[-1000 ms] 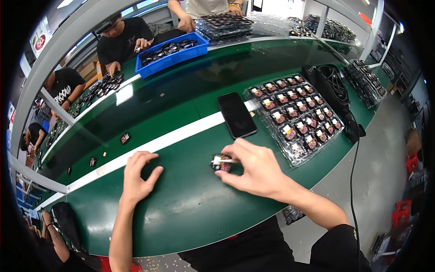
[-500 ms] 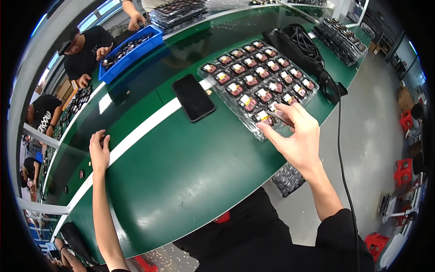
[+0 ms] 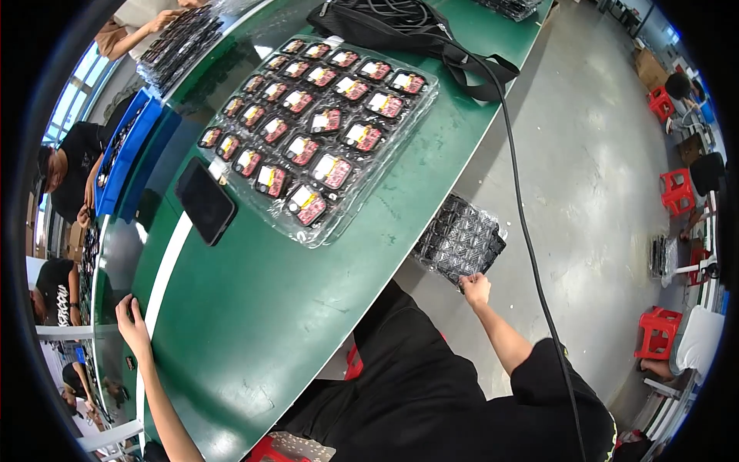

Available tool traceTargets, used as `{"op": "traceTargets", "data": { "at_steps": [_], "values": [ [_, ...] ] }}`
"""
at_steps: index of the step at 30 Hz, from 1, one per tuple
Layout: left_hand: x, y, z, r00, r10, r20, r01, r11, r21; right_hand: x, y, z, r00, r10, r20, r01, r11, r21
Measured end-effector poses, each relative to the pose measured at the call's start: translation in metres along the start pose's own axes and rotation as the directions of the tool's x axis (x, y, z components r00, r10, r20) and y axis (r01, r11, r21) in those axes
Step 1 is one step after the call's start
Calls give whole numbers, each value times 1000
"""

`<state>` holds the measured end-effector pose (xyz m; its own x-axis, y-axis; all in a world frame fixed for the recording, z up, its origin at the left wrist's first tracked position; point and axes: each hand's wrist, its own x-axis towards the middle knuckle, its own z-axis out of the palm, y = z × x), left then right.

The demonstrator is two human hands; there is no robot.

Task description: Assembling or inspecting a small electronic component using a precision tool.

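My right hand reaches down past the table edge, fingers closed on the near corner of a stack of clear and black plastic trays below the tabletop. My left hand is at the left of the green table, beside the white stripe, fingers stretched and apart, with nothing visible in it. A clear plastic tray on the table bears several rows of small black items with red, white and yellow labels. A black phone lies just left of it.
A black bag with coiled cable sits behind the tray, and a black cable hangs down on the right. Co-workers sit across the table by a blue bin. Red stools stand on the floor at right.
My right hand has left the filled tray and gone down to the plastic trays below the table edge. My left hand's fingers have opened out. The view has turned to the right.
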<state>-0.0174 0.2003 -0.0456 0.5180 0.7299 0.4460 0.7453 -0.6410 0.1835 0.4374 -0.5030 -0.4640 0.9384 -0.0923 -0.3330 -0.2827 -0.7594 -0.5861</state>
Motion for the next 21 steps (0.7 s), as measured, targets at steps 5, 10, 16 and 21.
{"op": "traceTargets", "data": {
  "at_steps": [5, 10, 16, 21],
  "values": [
    [-5, -10, -7, 996, -84, 7, 84, 996, -25, 52, 16, 5, 934, 339, -116, -352, 928, -124],
    [-5, -5, -13, 993, -114, 11, 114, 991, -71, 69, 15, 7, 928, 371, -22, -370, 916, -155],
    [-2, 3, -10, 994, -108, 20, 108, 994, -26, 89, 35, 28, 900, 434, 41, -423, 891, -165],
    [-5, 14, -19, 995, -96, 23, 96, 995, -4, 91, 42, 48, 888, 459, 18, -452, 881, -137]
  ]
}}
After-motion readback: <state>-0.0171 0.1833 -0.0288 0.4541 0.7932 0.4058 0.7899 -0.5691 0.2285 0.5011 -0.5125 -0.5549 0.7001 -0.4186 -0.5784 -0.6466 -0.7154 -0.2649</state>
